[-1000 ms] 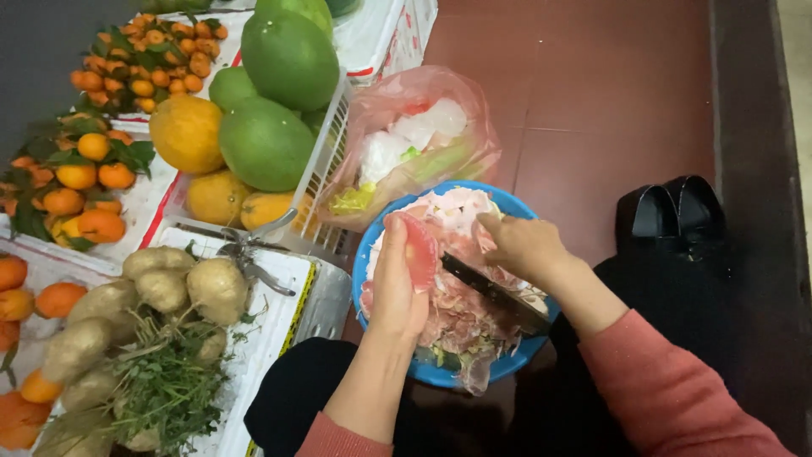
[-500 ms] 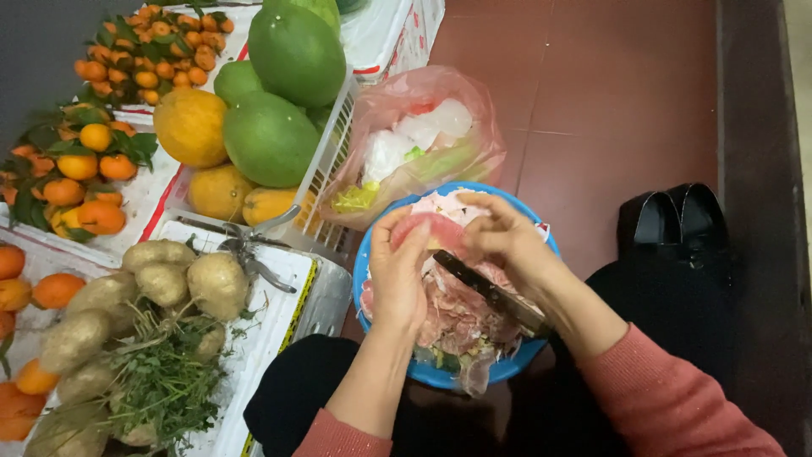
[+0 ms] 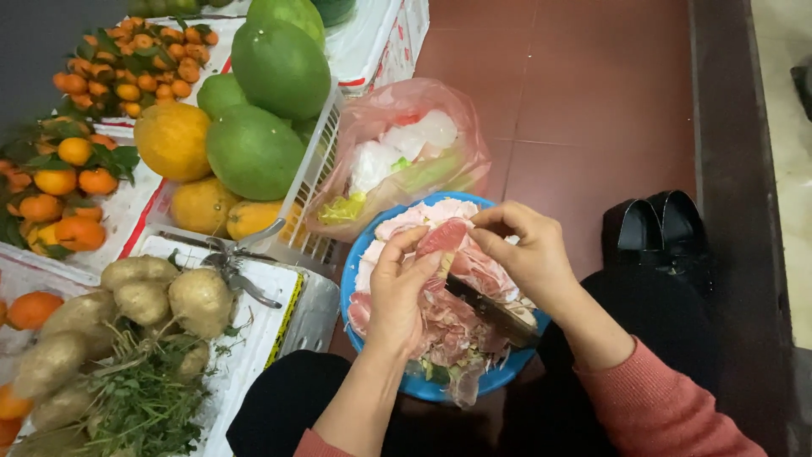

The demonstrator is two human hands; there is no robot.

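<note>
Red floor tiles behind, and your left hand cradles the pink pomelo segment over the blue bowl, fingers clamped on it; your right hand pinches its upper right end, knife tucked beneath.

Head view, close, straight down.
</note>
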